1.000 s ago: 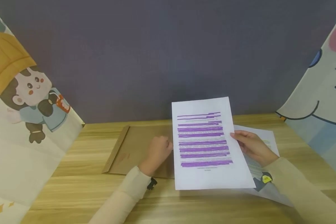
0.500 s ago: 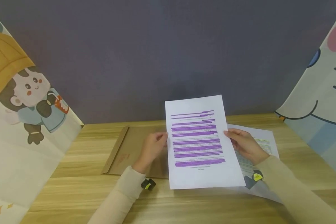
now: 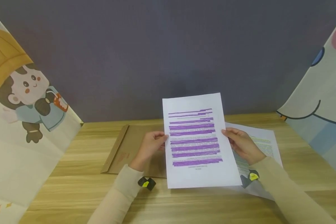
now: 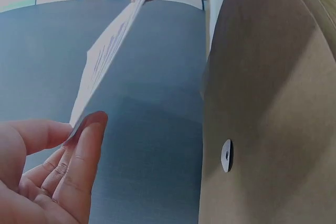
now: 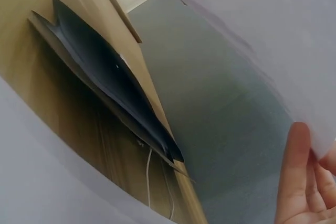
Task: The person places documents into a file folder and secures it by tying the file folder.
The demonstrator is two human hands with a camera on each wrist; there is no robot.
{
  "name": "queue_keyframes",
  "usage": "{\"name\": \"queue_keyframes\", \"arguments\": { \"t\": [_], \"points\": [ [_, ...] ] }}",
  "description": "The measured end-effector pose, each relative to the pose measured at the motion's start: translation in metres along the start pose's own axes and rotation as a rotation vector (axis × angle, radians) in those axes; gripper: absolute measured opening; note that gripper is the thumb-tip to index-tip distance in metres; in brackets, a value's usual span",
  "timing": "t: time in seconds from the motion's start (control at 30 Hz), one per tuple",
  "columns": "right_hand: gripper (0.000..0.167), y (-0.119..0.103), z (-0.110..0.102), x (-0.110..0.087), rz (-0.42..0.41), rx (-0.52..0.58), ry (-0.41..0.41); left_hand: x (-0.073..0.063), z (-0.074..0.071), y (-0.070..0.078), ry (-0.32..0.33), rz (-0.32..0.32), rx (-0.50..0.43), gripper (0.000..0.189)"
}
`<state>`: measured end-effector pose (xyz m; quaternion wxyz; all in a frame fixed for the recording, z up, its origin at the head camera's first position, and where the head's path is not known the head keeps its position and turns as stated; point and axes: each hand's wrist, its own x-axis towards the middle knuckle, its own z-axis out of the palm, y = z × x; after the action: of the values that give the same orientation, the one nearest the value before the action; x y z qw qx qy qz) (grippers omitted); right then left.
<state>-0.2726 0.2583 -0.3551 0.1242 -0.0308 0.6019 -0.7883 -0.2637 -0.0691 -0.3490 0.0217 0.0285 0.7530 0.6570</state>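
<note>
A white printed sheet of paper (image 3: 194,180), with thick purple highlighter over many lines, is held up above the table, its print upside down. My left hand (image 3: 149,148) pinches its left edge, thumb on the front and fingers behind, as the left wrist view shows. On the opposite edge my right hand (image 3: 245,146) pinches the sheet likewise. Behind the left hand lies a brown kraft envelope (image 3: 126,155), partly covered by the sheet. The right wrist view shows the envelope's mouth (image 5: 113,72) gaping, dark inside, with a string (image 5: 148,182) hanging. A round white button (image 4: 227,156) sits on the envelope.
Another printed sheet (image 3: 268,135) with yellow highlighting lies on the wooden table (image 3: 72,186) at the right, partly under the right hand and forearm. A dark grey panel (image 3: 168,56) rises at the back. Cartoon-printed side walls (image 3: 42,93) stand left and right.
The purple-marked sheet has moved left with my right hand. My left hand, curled over the envelope earlier, now pinches the sheet's left edge. The envelope stays in place.
</note>
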Motion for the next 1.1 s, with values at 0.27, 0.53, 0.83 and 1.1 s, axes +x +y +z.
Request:
{"name": "queue_keyframes", "arguments": {
  "t": [0.27, 0.53, 0.83, 1.1],
  "points": [
    [0.021, 0.0003, 0.0011, 0.0022, 0.004, 0.099, -0.005, 0.0024, 0.0003, -0.0019, 0.011, -0.044, -0.019, 0.016],
    [0.022, 0.0006, -0.0016, 0.0035, 0.018, 0.156, -0.010, 0.0035, 0.0001, -0.0037, 0.003, -0.070, -0.036, 0.017],
    [0.023, 0.0040, -0.0009, 0.0037, 0.023, 0.153, 0.006, 0.0046, 0.0035, -0.0081, 0.017, -0.075, -0.050, 0.018],
    [0.025, 0.0030, -0.0018, 0.0028, -0.001, 0.168, -0.029, 0.0057, 0.0050, -0.0050, 0.045, -0.045, -0.112, 0.020]
  ]
}}
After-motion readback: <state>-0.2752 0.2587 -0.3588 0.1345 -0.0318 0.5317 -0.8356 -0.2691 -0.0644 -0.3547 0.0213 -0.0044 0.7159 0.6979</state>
